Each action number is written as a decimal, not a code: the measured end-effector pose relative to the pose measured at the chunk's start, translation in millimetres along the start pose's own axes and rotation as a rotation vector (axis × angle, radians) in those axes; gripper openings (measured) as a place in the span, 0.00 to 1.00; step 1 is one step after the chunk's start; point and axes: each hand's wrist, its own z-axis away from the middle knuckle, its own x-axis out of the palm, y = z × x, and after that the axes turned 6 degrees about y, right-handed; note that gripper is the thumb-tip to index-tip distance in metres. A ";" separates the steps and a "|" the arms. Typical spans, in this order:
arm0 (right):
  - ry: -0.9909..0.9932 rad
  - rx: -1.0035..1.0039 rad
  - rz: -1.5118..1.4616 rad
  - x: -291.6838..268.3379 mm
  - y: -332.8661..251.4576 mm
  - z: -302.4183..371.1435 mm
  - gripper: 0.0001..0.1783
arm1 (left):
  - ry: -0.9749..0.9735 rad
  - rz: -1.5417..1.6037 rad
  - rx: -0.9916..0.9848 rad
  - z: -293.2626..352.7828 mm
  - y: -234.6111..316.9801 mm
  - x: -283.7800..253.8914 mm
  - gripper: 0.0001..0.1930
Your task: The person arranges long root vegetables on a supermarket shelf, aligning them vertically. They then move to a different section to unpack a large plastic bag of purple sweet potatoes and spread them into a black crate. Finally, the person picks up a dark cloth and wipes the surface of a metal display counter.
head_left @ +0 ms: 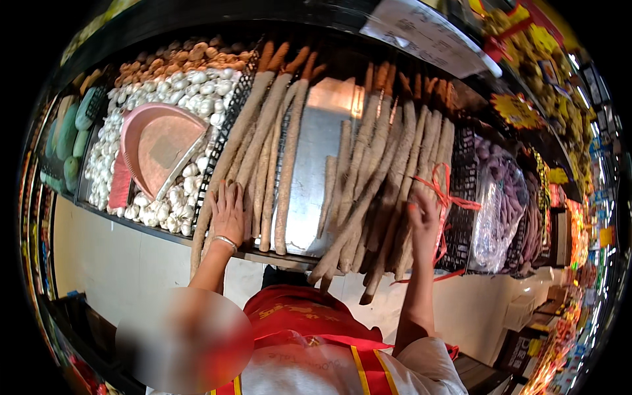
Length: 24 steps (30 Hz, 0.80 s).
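Long brown Chinese yams [289,171] lie lengthwise on a metal counter, in a left group and a larger right group [378,168]. My left hand [228,207], a bracelet at its wrist, rests flat on the left group's yams near the front edge, fingers pointing away from me. Over at the right group, my right hand [424,209] has its fingers curled against the yams, beside a red ribbon [444,192] tied in a bow. What those fingers hold, if anything, is hidden. Several yams of this group stick out past the front edge at different angles.
White garlic bulbs [214,85] fill the bin at left, with a pink scoop [164,148] lying on them. Bare metal [319,158] shows between the yam groups. Right of them stand a black crate [463,191] and bagged purple produce [500,197]. A dark shelf [289,14] overhangs the back.
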 end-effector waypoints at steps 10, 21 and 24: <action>0.175 -0.169 0.898 -6.6 17.4 44.4 0.34 | -0.342 1.256 0.042 -63.6 206.9 31.4 0.19; 0.161 -0.063 0.466 -11.3 44.5 46.3 0.42 | -0.387 0.988 -0.136 -80.2 295.5 26.9 0.55; 0.123 -0.013 0.370 -6.0 14.6 41.7 0.42 | -0.477 1.148 -0.159 -88.8 289.9 27.3 0.54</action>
